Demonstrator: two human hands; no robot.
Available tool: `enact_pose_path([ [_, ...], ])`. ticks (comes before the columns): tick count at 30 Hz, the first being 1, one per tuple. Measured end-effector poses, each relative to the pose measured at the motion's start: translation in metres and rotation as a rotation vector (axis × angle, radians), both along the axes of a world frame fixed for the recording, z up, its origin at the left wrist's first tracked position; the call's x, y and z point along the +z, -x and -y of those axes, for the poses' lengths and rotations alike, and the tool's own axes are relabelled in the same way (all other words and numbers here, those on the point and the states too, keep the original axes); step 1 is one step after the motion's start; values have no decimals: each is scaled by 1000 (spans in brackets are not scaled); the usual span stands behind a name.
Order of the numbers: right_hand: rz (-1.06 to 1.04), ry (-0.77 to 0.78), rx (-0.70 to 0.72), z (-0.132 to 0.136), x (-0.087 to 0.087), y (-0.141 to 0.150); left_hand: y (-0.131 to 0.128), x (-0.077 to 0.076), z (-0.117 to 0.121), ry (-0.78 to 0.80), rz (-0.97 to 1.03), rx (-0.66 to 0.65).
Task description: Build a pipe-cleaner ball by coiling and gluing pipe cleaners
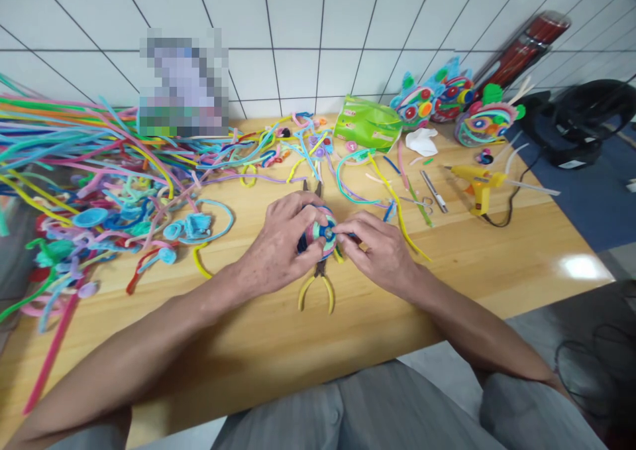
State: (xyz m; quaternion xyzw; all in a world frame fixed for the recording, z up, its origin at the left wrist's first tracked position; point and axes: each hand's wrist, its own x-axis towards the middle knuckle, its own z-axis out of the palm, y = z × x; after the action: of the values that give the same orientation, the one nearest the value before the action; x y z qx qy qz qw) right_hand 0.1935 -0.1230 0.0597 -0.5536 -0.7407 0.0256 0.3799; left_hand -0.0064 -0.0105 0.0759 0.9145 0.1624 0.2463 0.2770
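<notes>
Round craft piece (326,232), multicoloured: clasped in left hand's (282,236) grip, best kept steady while right hand's (381,246) fingertips, grip undeterminable, are applied at its middle.

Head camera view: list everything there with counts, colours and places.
Pipe cleaners: uncounted, mixed colours, left and back
Craft piece: one, multicoloured, centre
Pliers: one, yellow-handled, beneath the craft piece
Pen-like tool: one, silvery, right of centre
Scissors: one, silvery, left of that tool
Glue gun: one, yellow, right
Wall: one, white-tiled, back
Packet: one, green, by the wall
Tissue: one, white, beside the packet
Ornaments: three, multicoloured, back right
Flask: one, red, beside the ornaments
Headset-like object: one, black, far right
Table: one, pale wood, middle
Pixelated patch: one, greyish, back left
Clothing: grey, bottom edge
Left hand: one, bare, holding craft piece
Right hand: one, bare, at craft piece
</notes>
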Motion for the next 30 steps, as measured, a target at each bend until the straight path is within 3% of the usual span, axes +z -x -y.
enact_pose_path([
  [5, -5, 48, -10, 1, 0, -1, -1, 0, -6, 59, 26, -117],
  [30, 59, 70, 7, 0, 8, -4, 0, -4, 1, 1, -24, 53],
])
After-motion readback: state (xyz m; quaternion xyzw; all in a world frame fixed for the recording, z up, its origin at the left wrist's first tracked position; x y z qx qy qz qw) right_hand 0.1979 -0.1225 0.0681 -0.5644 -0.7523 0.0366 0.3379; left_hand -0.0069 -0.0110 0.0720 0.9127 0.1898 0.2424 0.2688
